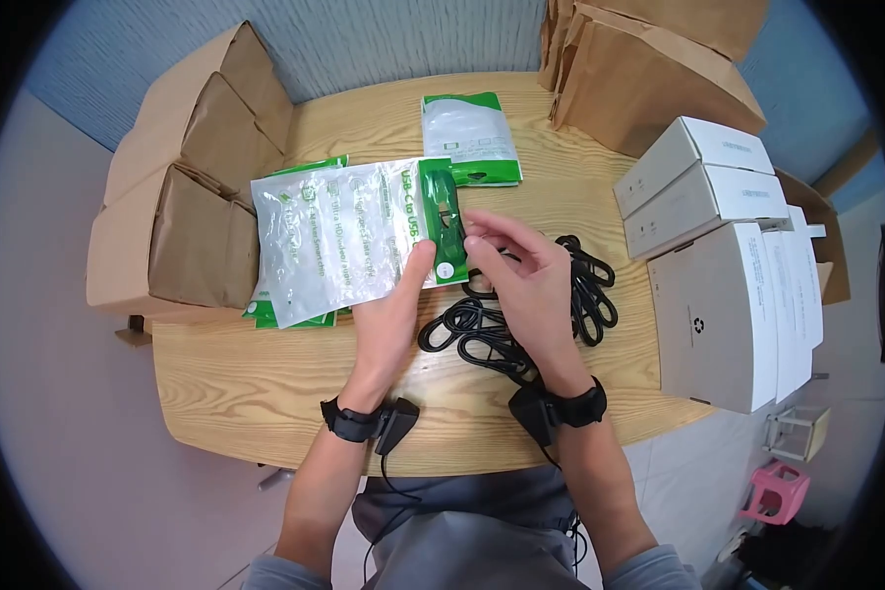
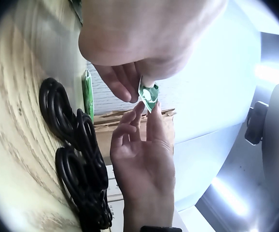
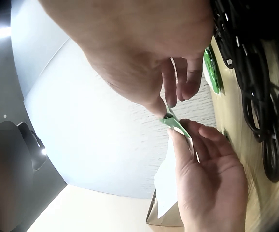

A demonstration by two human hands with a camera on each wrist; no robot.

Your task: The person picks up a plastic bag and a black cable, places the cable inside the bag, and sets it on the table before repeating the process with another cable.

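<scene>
My left hand holds up a clear plastic pouch with a green header; it is printed "USB-C" and has a black cable inside. The thumb lies on the front near the green end, and the fingers are behind. My right hand pinches the green top edge between thumb and index fingertip. The left wrist view shows the green corner where both hands meet. Coiled black cables lie loose on the wooden table under my right hand.
More pouches are stacked under the held one, and another pouch lies farther back. Brown paper bags stand at the left and back right. White boxes fill the right side.
</scene>
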